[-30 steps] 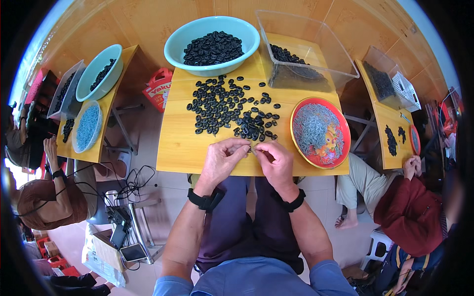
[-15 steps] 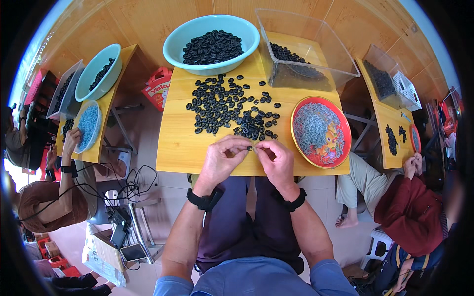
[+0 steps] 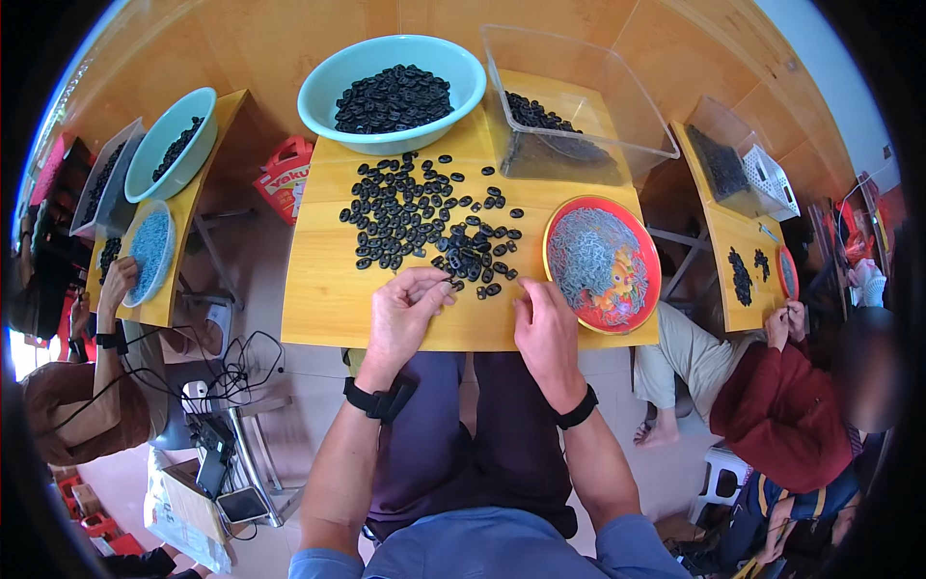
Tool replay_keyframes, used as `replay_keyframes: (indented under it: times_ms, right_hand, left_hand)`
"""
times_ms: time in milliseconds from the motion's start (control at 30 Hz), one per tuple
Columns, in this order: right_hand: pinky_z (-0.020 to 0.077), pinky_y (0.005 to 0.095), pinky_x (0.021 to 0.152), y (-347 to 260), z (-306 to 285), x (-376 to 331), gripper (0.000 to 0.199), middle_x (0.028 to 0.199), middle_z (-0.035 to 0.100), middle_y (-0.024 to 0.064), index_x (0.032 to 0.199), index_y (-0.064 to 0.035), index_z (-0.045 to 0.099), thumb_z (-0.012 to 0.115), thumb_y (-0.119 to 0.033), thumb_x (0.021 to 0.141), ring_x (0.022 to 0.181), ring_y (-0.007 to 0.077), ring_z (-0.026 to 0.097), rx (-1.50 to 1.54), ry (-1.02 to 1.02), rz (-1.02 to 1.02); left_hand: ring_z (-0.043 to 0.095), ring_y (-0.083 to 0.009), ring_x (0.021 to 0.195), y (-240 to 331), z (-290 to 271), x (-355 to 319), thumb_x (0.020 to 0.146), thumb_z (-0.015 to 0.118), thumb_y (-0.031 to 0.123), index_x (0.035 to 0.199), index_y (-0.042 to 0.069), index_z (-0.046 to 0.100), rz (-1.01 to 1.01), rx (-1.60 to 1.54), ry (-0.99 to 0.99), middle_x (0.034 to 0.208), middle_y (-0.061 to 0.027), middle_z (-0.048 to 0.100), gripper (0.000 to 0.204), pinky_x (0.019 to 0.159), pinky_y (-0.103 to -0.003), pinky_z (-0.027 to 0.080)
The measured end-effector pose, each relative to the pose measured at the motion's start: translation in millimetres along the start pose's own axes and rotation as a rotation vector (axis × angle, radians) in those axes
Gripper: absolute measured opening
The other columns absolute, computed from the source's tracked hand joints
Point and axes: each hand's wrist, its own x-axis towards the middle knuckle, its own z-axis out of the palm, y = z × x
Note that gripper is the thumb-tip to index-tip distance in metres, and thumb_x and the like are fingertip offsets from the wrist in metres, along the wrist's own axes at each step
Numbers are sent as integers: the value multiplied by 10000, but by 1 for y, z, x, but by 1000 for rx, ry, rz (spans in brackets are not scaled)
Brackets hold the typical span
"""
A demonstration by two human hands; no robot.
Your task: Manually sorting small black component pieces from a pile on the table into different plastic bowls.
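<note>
My left hand (image 3: 405, 314) rests on the yellow wooden table (image 3: 323, 299), its fingertips pinched together at the near edge of a spread of small black oval rings (image 3: 420, 217); what it pinches is too small to see. My right hand (image 3: 545, 328) lies just to the right, fingers curled down on the table beside the last few rings. A red plate (image 3: 603, 262) holding small grey pieces sits right of my right hand.
A teal bowl (image 3: 391, 92) full of black rings and a clear plastic bin (image 3: 569, 106) stand at the table's far side. Other people work at similar tables to the left (image 3: 154, 217) and right (image 3: 748, 251). Cables and a stool lie on the floor at left.
My hands have drawn slightly apart: the right hand has shifted right and down from the pile, while the left stays pinched at the rings' edge.
</note>
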Motion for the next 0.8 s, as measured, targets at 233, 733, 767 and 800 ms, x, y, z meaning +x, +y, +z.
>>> replay_keyframes:
  times_ms: [233,733,767,800]
  right_hand:
    - [518,400,642,-19,0,16,192,850,646,99,1017,-80,713,698,-33,831,751,290,668,-7,-132,-37]
    - [520,438,655,-9,-1,19,125,882,617,112,951,-43,668,691,-67,830,753,328,657,-86,-194,-99]
    - [524,433,658,-9,-2,18,116,877,630,123,955,-32,662,683,-66,845,751,330,660,-84,-176,-112]
    - [528,427,661,-9,-1,17,109,873,643,134,959,-22,656,674,-64,860,749,333,663,-83,-158,-125]
  left_hand:
    - [645,-50,759,1,3,-3,919,710,40,1059,-29,699,25,114,26,834,-28,717,157,689,-206,513]
    - [603,-39,733,6,3,-4,895,709,16,1045,-11,724,3,188,-11,830,-5,702,154,693,-209,512]
    - [615,-45,747,6,3,-4,898,707,14,1049,-13,722,6,180,-23,845,-13,707,153,708,-211,519]
    - [628,-52,761,6,3,-4,902,705,11,1052,-15,719,9,173,-35,860,-22,712,153,723,-214,526]
